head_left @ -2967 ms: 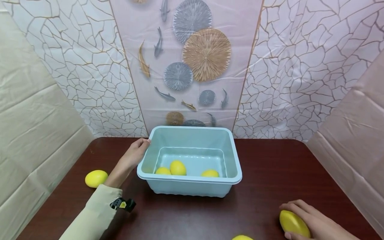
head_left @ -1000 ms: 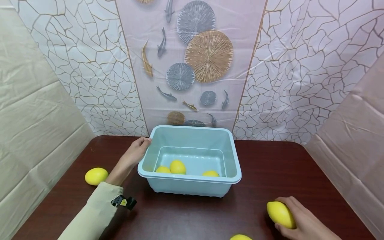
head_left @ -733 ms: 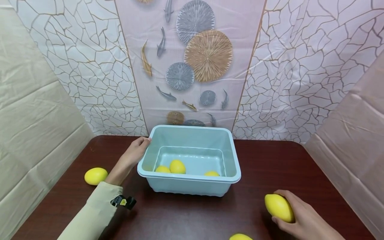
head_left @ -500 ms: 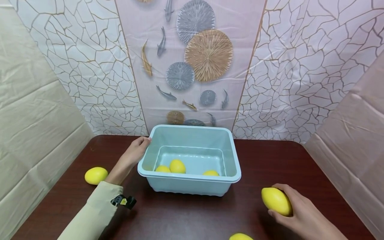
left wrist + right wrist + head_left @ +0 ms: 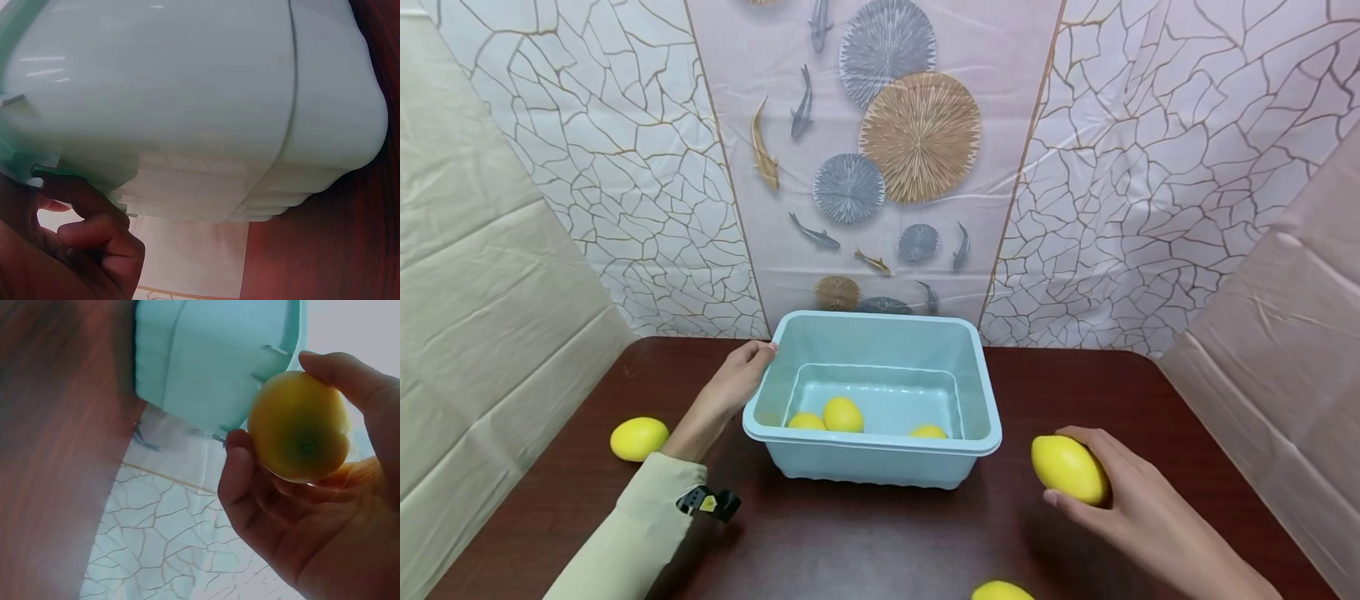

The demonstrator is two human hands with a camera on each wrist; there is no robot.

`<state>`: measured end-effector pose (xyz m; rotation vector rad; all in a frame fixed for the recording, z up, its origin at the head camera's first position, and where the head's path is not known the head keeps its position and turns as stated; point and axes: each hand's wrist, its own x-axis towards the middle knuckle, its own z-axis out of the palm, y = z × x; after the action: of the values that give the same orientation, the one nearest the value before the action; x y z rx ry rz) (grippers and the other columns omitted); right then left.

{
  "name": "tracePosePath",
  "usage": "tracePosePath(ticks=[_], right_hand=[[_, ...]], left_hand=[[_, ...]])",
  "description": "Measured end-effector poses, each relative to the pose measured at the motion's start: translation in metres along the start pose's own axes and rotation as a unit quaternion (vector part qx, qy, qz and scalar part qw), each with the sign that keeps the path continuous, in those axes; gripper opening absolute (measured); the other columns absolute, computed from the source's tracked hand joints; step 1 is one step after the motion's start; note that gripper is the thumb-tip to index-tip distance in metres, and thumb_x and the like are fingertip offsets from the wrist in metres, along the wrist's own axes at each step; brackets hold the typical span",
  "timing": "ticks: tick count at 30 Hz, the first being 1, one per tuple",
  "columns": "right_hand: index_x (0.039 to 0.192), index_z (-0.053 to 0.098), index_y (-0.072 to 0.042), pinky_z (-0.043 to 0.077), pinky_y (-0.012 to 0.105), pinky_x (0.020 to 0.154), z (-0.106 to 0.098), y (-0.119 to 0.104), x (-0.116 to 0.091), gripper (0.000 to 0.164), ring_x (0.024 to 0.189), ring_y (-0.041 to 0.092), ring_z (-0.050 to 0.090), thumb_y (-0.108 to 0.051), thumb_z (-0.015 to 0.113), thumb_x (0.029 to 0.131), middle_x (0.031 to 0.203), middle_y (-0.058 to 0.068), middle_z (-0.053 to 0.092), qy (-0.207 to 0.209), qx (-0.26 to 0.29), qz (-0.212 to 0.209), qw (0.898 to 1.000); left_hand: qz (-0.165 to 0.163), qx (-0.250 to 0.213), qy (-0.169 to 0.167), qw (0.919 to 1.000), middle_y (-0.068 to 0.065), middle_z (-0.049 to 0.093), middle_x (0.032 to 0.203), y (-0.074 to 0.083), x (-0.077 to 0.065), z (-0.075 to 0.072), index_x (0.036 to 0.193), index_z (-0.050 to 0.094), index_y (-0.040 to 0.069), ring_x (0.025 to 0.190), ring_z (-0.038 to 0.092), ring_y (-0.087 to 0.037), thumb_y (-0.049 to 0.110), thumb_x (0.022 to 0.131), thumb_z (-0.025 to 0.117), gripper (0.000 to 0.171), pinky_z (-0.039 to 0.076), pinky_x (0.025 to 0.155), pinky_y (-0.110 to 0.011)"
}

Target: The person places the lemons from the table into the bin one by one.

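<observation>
A pale blue plastic basin [image 5: 880,457] stands on the dark table with three yellow lemons in it, among them a lemon [image 5: 843,414] at the left. My left hand [image 5: 735,382] grips its left rim; the left wrist view shows curled fingers [image 5: 103,240] under the rim's edge. To the right of the basin, my right hand [image 5: 1123,492] holds a lemon [image 5: 1069,469] between thumb and fingers, above the table. The right wrist view shows that lemon [image 5: 300,428] with the thumb on one side and fingers curled on the other.
One lemon [image 5: 639,439] lies on the table left of the left forearm. Another lemon [image 5: 1002,592] is cut off by the bottom edge of the head view. A patterned cloth [image 5: 917,137] hangs behind the table [image 5: 865,533], with plain cloth at both sides.
My right hand has picked the lemon up from the table at the lower right and moved it up and left towards the basin. The left hand stays on the rim.
</observation>
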<state>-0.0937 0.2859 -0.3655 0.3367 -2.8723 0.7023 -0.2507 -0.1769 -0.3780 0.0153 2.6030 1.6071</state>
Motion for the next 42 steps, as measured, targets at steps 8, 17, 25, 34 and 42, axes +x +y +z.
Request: tracePosePath(ticks=[8,17,25,34,42], right_hand=[[0.134,0.059,-0.020,0.048,0.022,0.073,0.000,-0.015,0.013,0.060,0.090,0.007,0.055,-0.031,0.091,0.085,0.113,-0.006,0.061,0.067,0.041,-0.050,0.996],[0.136,0.059,-0.012,0.047,0.016,0.077,0.007,-0.031,0.034,0.061,0.092,0.010,0.057,-0.020,0.091,0.084,0.116,-0.003,0.063,0.104,0.071,-0.097,0.987],[0.138,0.058,-0.011,0.051,0.021,0.080,0.010,-0.041,0.060,0.058,0.096,0.016,0.059,-0.019,0.087,0.088,0.122,0.002,0.064,0.093,0.100,-0.083,0.987],[0.140,0.056,-0.007,0.054,0.036,0.080,0.019,-0.041,0.095,0.059,0.099,0.024,0.060,-0.019,0.085,0.090,0.122,0.010,0.063,0.071,0.111,-0.066,0.989],[0.143,0.052,-0.006,0.054,0.043,0.082,0.023,-0.049,0.118,0.062,0.098,0.030,0.061,-0.020,0.084,0.091,0.123,0.013,0.063,0.023,0.124,-0.048,0.991]], left_hand=[[-0.012,0.000,-0.003,0.9999,-0.022,0.063,0.122,-0.001,-0.001,0.001,0.135,0.055,-0.004,0.102,0.064,-0.025,0.037,0.115,0.039,0.049,0.053,0.079,-0.028],[-0.015,0.001,-0.003,0.9999,-0.022,0.063,0.123,-0.004,-0.001,0.001,0.136,0.054,-0.005,0.104,0.064,-0.026,0.037,0.115,0.039,0.049,0.053,0.080,-0.029],[-0.010,-0.001,-0.005,0.9999,-0.022,0.063,0.124,-0.005,0.001,0.000,0.137,0.054,-0.005,0.103,0.064,-0.025,0.038,0.115,0.038,0.051,0.053,0.080,-0.028],[-0.016,0.003,-0.007,0.9999,-0.021,0.063,0.122,0.000,0.001,0.000,0.137,0.054,-0.004,0.102,0.064,-0.025,0.040,0.115,0.037,0.052,0.053,0.080,-0.028],[-0.012,0.006,-0.001,0.9999,-0.023,0.062,0.126,0.000,0.003,-0.001,0.138,0.054,-0.005,0.106,0.063,-0.027,0.039,0.115,0.038,0.053,0.052,0.081,-0.029]])
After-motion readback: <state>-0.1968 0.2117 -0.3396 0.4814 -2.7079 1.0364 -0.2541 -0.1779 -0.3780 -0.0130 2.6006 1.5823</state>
